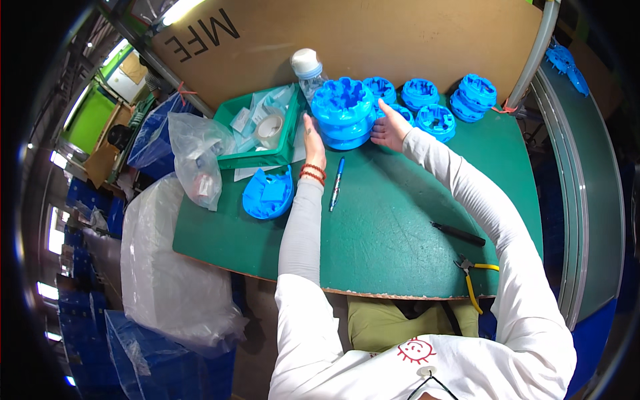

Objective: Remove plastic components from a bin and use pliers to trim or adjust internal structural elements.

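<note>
A tall stack of round blue plastic parts [345, 120] with notched rims stands on the green tabletop between my two hands. My left hand [313, 141] is upright along its left side, fingers straight and together. On the right, my right hand [392, 128] is open, its thumb up and fingers stretched toward the stack. Whether either palm touches the stack I cannot tell. Behind my right hand are more blue round parts, among them a single one [435, 123], another [420, 94] and a stacked pair [473, 98].
A green tray [253, 160] holds a tape roll [269, 131] and packets. Near it are a clear bottle [310, 77], a blue curved part [268, 193] and a pen [337, 185]. Black-handled pliers [458, 234] and yellow-handled cutters [471, 283] lie front right. Plastic bags [197, 160] hang left.
</note>
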A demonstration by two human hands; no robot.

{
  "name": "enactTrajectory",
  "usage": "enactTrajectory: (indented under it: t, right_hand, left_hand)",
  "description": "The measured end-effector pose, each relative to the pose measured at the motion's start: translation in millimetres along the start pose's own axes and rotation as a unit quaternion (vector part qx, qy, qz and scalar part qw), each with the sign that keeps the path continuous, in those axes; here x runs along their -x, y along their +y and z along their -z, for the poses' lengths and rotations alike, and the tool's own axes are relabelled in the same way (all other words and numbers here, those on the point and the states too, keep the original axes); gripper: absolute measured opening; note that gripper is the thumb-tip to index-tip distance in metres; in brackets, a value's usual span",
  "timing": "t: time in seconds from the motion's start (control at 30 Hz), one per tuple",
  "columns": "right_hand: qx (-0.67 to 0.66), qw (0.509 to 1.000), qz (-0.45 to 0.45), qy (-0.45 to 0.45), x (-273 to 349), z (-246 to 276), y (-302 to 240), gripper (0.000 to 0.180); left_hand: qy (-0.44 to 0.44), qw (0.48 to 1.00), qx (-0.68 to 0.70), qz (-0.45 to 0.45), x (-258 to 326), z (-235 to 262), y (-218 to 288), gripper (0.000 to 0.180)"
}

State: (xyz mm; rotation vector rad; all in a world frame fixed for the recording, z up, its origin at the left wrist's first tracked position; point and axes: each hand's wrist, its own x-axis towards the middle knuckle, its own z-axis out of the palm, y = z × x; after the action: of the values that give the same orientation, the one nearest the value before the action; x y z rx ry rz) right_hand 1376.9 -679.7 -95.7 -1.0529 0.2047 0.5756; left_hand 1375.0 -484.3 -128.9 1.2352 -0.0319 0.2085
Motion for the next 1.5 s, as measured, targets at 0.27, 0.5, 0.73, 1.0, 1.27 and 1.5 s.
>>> enactTrajectory:
  t: [0.27,0.5,0.73,1.0,1.27,1.5]
  right_hand:
    - [0.04,0.999,0.015,-0.03,0,-14,-2,0.108]
    - [0.015,0.999,0.016,-0.035,2,-17,9,0.11]
    - [0.047,0.996,0.039,-0.061,7,-20,16,0.11]
    - [0.081,0.992,0.05,-0.077,5,-28,29,0.097]
    - [0.148,0.97,0.151,-0.12,-8,-71,60,0.077]
    - [0.484,0.82,0.303,-0.043,158,12,47,0.049]
  left_hand:
    - [0.036,0.999,0.03,0.013,-6,12,-1,0.071]
    - [0.032,0.999,0.017,-0.004,-6,14,4,0.073]
    - [0.031,0.999,0.043,-0.007,-11,14,2,0.072]
    - [0.027,0.996,0.079,-0.043,-15,18,-8,0.061]
    - [0.131,0.98,-0.059,-0.137,-26,77,0,0.048]
    - [0.218,0.933,-0.203,-0.204,94,-15,-3,0.032]
